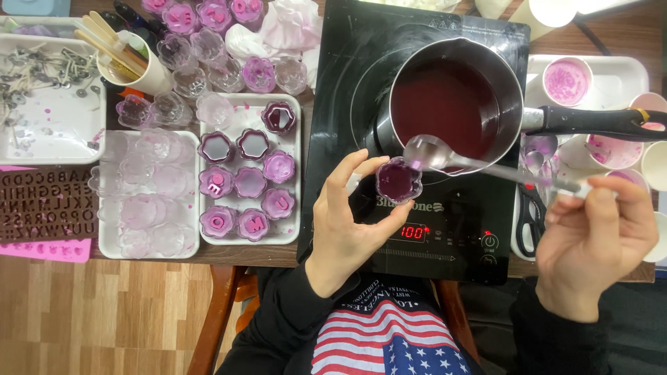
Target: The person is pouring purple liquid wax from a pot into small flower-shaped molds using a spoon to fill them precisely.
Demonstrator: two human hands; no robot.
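Purple wax spooned into a small flower-shaped cup over the black cooktop [361, 83].

The saucepan [451, 97] of dark purple liquid sat far on the cooktop; filled cups stood in a white tray [295, 173] at left. The left hand [344, 222] clamped the cup [398, 179] near the pan, catching drips, while the right hand [597, 229] gripped the spoon [434, 151] tipped at its rim.

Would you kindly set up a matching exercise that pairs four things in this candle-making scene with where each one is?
Things:
1. small flower-shaped cup of dark purple liquid
2. metal spoon
3. steel saucepan of dark red liquid
4. black-handled scissors

Places:
A. on the black induction hob
B. in the right hand
C. in the left hand
D. on the table right of the hob

Pairs: 1-C, 2-B, 3-A, 4-D
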